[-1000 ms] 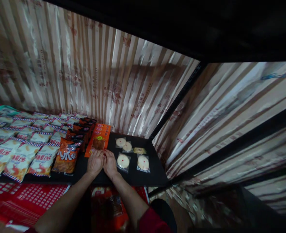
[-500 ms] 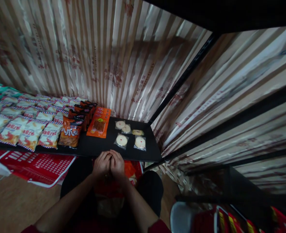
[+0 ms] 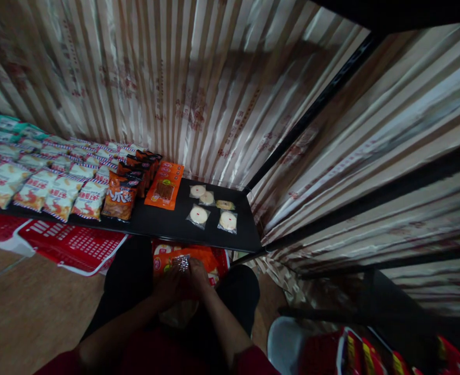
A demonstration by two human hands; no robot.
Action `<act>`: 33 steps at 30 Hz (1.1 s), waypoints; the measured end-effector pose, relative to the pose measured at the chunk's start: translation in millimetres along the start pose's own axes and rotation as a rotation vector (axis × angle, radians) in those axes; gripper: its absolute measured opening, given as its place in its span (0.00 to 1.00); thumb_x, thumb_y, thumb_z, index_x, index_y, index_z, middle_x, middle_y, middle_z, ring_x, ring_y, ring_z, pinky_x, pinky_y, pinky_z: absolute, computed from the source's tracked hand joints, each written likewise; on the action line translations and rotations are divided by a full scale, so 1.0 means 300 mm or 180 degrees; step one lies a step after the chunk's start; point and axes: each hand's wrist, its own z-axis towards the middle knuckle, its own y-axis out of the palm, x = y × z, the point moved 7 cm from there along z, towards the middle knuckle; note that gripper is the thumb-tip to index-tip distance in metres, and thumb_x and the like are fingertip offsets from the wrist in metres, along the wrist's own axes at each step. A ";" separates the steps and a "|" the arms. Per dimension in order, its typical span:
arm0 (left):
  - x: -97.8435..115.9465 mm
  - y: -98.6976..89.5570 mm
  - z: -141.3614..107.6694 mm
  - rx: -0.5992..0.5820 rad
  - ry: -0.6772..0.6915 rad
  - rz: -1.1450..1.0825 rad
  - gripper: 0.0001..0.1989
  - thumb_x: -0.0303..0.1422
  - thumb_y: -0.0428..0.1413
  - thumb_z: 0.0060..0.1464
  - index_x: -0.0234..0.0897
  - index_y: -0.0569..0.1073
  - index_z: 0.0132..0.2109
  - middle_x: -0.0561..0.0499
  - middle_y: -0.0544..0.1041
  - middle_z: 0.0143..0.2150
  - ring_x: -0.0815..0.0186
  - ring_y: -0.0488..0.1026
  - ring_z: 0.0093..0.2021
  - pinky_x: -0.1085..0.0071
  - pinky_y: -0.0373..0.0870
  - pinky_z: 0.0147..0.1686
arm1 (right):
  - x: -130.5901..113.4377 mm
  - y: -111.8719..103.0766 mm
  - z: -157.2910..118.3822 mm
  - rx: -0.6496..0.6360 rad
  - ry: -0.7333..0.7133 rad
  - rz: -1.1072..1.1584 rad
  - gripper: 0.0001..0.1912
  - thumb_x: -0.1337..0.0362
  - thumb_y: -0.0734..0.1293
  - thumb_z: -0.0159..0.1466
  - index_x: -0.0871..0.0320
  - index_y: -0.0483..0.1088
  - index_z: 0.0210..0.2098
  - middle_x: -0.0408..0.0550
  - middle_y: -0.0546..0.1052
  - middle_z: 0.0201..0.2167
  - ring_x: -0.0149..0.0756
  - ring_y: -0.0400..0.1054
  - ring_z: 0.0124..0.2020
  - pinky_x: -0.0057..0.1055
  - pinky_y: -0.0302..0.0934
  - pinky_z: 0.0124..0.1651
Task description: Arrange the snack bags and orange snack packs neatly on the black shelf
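Note:
Below the front edge of the black shelf (image 3: 167, 229), my left hand (image 3: 169, 285) and my right hand (image 3: 199, 274) are close together over my lap. Between their fingers is a small shiny clear plastic packet (image 3: 181, 262); its contents are too dark to make out. Both hands are closed at its sides, the left one in deep shadow. Beneath them lies an orange food package (image 3: 204, 255) in a red basket (image 3: 225, 260). On the shelf above sit several round, pale, clear-wrapped biscuits (image 3: 197, 214) and a flat orange snack bag (image 3: 165, 186).
Rows of white snack bags (image 3: 60, 198) and brown-orange bags (image 3: 119, 197) fill the shelf's left part. Another red basket (image 3: 69, 245) stands below it. Black frame bars (image 3: 331, 224) and a striped curtain (image 3: 214, 104) bound the right and back. A pale bin (image 3: 282, 344) is lower right.
Both hands have dropped from the shelf's front edge toward my lap and moved slightly apart, showing the shiny packet between them. The camera view has shifted; the shelf goods stay in place.

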 end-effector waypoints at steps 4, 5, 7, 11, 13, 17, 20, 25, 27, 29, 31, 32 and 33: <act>-0.010 0.007 -0.001 0.0043 0.0050 -0.0137 0.29 0.31 0.50 0.52 0.35 0.58 0.62 0.41 0.57 0.65 0.50 0.51 0.65 0.51 0.55 0.60 | -0.026 0.005 0.046 -0.0267 -0.0128 -0.0118 0.25 0.69 0.61 0.60 0.63 0.62 0.58 0.55 0.63 0.60 0.40 0.53 0.63 0.35 0.48 0.63; -0.011 0.006 -0.001 0.0039 0.0076 -0.0147 0.29 0.30 0.50 0.52 0.35 0.58 0.62 0.40 0.57 0.65 0.50 0.50 0.65 0.51 0.54 0.60 | -0.035 0.006 0.061 -0.0331 -0.0156 -0.0143 0.27 0.68 0.62 0.60 0.63 0.61 0.59 0.55 0.61 0.61 0.41 0.51 0.64 0.36 0.47 0.64; -0.013 0.005 -0.001 0.0030 0.0148 -0.0141 0.30 0.31 0.51 0.52 0.35 0.57 0.62 0.41 0.57 0.65 0.51 0.50 0.65 0.52 0.53 0.61 | -0.053 0.011 0.088 -0.0466 -0.0209 -0.0183 0.30 0.66 0.65 0.58 0.63 0.59 0.60 0.55 0.58 0.63 0.42 0.47 0.65 0.37 0.46 0.64; -0.018 0.000 -0.005 -0.0016 0.0240 -0.0139 0.31 0.34 0.52 0.53 0.38 0.56 0.63 0.43 0.56 0.65 0.53 0.51 0.65 0.54 0.53 0.61 | -0.067 0.027 0.122 -0.0706 -0.0265 -0.0234 0.33 0.65 0.66 0.57 0.60 0.57 0.61 0.54 0.57 0.63 0.43 0.47 0.65 0.38 0.47 0.64; -0.020 -0.003 -0.005 -0.0007 0.0248 -0.0158 0.30 0.34 0.52 0.54 0.37 0.56 0.63 0.42 0.56 0.66 0.53 0.50 0.65 0.53 0.54 0.61 | -0.060 0.034 0.126 -0.0774 -0.0260 -0.0254 0.33 0.64 0.66 0.58 0.59 0.57 0.61 0.54 0.58 0.63 0.42 0.48 0.65 0.38 0.48 0.63; -0.015 -0.006 -0.002 0.0099 0.0310 -0.0139 0.30 0.35 0.51 0.54 0.35 0.55 0.63 0.40 0.54 0.66 0.53 0.49 0.66 0.52 0.51 0.62 | -0.037 0.041 0.123 -0.0790 -0.0185 -0.0289 0.26 0.63 0.60 0.63 0.54 0.58 0.60 0.51 0.60 0.62 0.41 0.51 0.64 0.42 0.50 0.62; -0.011 -0.009 -0.001 0.0130 0.0340 -0.0192 0.30 0.35 0.50 0.55 0.36 0.55 0.63 0.41 0.56 0.65 0.53 0.51 0.65 0.50 0.50 0.62 | -0.032 0.039 0.122 -0.0740 -0.0117 -0.0321 0.24 0.63 0.57 0.64 0.52 0.58 0.60 0.49 0.60 0.62 0.44 0.52 0.63 0.47 0.51 0.60; -0.012 -0.018 -0.002 0.0049 0.0303 -0.0231 0.30 0.30 0.50 0.53 0.39 0.56 0.63 0.44 0.57 0.65 0.55 0.51 0.65 0.52 0.52 0.62 | -0.052 0.026 0.122 -0.0657 -0.0042 -0.0365 0.24 0.63 0.59 0.62 0.49 0.60 0.59 0.49 0.61 0.61 0.47 0.52 0.62 0.49 0.51 0.59; -0.016 -0.018 0.000 0.0013 0.0265 -0.0205 0.29 0.30 0.49 0.54 0.38 0.56 0.63 0.43 0.57 0.65 0.55 0.51 0.65 0.53 0.52 0.62 | -0.058 0.022 0.120 -0.0632 0.0014 -0.0375 0.26 0.64 0.61 0.61 0.51 0.59 0.59 0.52 0.61 0.61 0.49 0.52 0.62 0.50 0.53 0.57; -0.018 -0.017 0.003 0.0004 0.0263 -0.0207 0.28 0.30 0.49 0.54 0.36 0.57 0.63 0.42 0.57 0.65 0.55 0.52 0.65 0.55 0.52 0.62 | -0.057 0.018 0.116 -0.0599 0.0080 -0.0381 0.28 0.64 0.61 0.60 0.54 0.57 0.60 0.54 0.61 0.61 0.51 0.52 0.61 0.51 0.55 0.55; -0.018 -0.016 0.005 0.0026 0.0295 -0.0246 0.28 0.29 0.49 0.54 0.35 0.59 0.62 0.42 0.58 0.65 0.56 0.53 0.64 0.56 0.52 0.62 | -0.053 0.016 0.112 -0.0564 0.0148 -0.0380 0.28 0.64 0.61 0.60 0.56 0.57 0.61 0.57 0.61 0.61 0.52 0.51 0.61 0.51 0.55 0.54; -0.019 -0.016 0.006 0.0050 0.0305 -0.0273 0.27 0.28 0.49 0.53 0.35 0.60 0.61 0.42 0.59 0.64 0.56 0.54 0.64 0.56 0.53 0.62 | -0.049 0.014 0.110 -0.0543 0.0187 -0.0376 0.28 0.64 0.61 0.60 0.56 0.57 0.60 0.58 0.61 0.60 0.53 0.52 0.61 0.51 0.56 0.53; -0.020 -0.017 0.006 0.0080 0.0314 -0.0298 0.27 0.27 0.49 0.53 0.35 0.60 0.61 0.43 0.59 0.64 0.56 0.55 0.64 0.56 0.53 0.62 | -0.044 0.013 0.109 -0.0517 0.0225 -0.0369 0.28 0.64 0.61 0.60 0.57 0.58 0.60 0.59 0.61 0.60 0.53 0.52 0.60 0.51 0.56 0.53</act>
